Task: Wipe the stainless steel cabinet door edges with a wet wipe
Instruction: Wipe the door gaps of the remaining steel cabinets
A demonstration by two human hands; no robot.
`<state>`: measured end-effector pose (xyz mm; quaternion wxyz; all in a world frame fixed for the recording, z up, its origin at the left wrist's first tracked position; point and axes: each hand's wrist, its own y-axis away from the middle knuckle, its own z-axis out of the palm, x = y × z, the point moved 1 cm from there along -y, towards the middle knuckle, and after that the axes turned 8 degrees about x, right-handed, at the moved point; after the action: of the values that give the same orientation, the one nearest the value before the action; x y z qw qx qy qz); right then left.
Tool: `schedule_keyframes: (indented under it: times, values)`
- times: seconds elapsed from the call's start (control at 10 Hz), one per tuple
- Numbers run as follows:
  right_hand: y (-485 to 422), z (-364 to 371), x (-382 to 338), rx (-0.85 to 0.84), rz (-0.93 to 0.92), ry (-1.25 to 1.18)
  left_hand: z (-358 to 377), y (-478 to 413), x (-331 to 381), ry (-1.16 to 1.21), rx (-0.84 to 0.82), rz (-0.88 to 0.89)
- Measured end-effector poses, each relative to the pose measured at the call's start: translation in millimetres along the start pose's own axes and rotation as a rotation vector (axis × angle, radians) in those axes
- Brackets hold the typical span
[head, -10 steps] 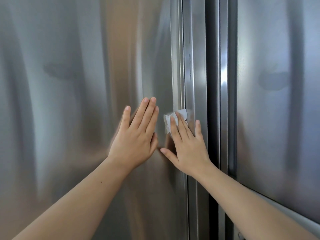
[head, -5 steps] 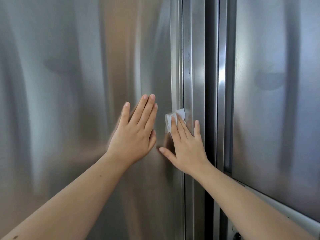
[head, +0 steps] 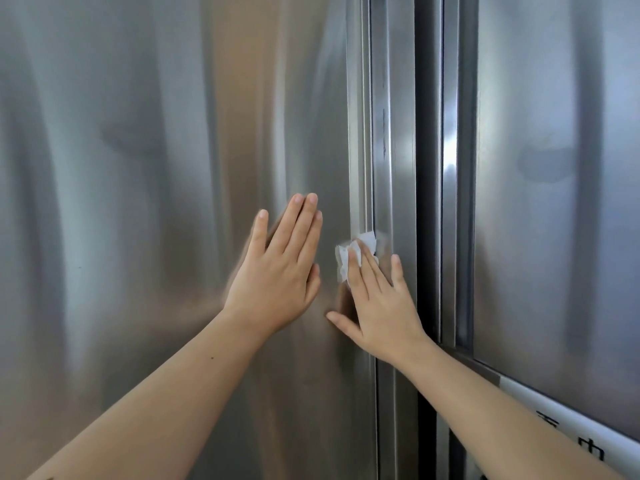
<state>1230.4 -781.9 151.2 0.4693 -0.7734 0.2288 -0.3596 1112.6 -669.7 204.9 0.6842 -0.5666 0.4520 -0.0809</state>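
Right hand [head: 381, 306], fingers straight and together, presses wet wipe [head: 346, 259] on door edge [head: 360, 133]; edge runs vertically above. Left hand [head: 277, 271] flat beside it.

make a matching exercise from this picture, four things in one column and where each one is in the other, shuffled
Things:
1. left hand
2. right hand
3. wipe
4. white label

Places:
a. under straight fingers, on the door edge
b. flat on the left door
c. at the lower right, bearing dark characters
d. pressing the wipe

Pairs: 1-b, 2-d, 3-a, 4-c
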Motion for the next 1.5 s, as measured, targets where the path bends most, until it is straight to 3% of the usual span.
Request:
schedule_keyframes:
  times: [0.6, 1.0, 1.5]
  values:
    - [-45, -5, 8, 0.082, 0.072, -0.144, -1, 0, 1, -0.015, 0.03, -0.004]
    - [-17, -3, 10, 0.031, -0.046, 0.011, 0, 0, 0, 0.01, 0.039, -0.001]
    - [-17, -1, 5, 0.002, 0.032, 0.091, 1, 0, 0, 0.008, 0.034, -0.004]
